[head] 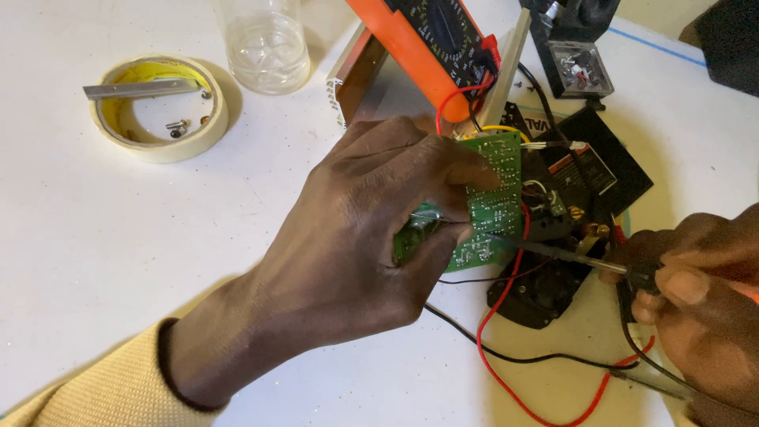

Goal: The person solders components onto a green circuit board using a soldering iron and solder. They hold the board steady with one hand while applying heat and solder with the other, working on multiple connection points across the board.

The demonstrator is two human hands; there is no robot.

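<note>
Head view: a green circuit board [489,198] stands near the middle of the white table [95,229], tilted up on its edge, with its solder side towards the camera. The left hand [371,237] is closed on the board, thumb in front near the lower edge and fingers curled over the top and left side, so the board is pinched firmly. The right hand [696,292], at the right edge of the picture, is closed around the dark handle of a thin metal probe [553,253]. The probe's tip touches the lower part of the board's solder side, just beside the left thumb.

A red wire [506,332] and a black wire [506,356] run over the table below the board, looping towards the right hand. Behind the board lies a black casing [609,170] with small parts and a label on it, and a round black part [538,292] lies just below the probe.

Above the board an orange multimeter [431,35] leans against a grey metal housing [371,83], with red and black leads plugged in at its lower end. Further left stands a clear plastic jar [265,43]. A roll of pale masking tape [158,107] lies well apart at the upper left, with a few small screws [178,126] inside its ring and a flat metal strip [142,89] laid across it. A cream sleeve [95,387] covers the left forearm.
</note>
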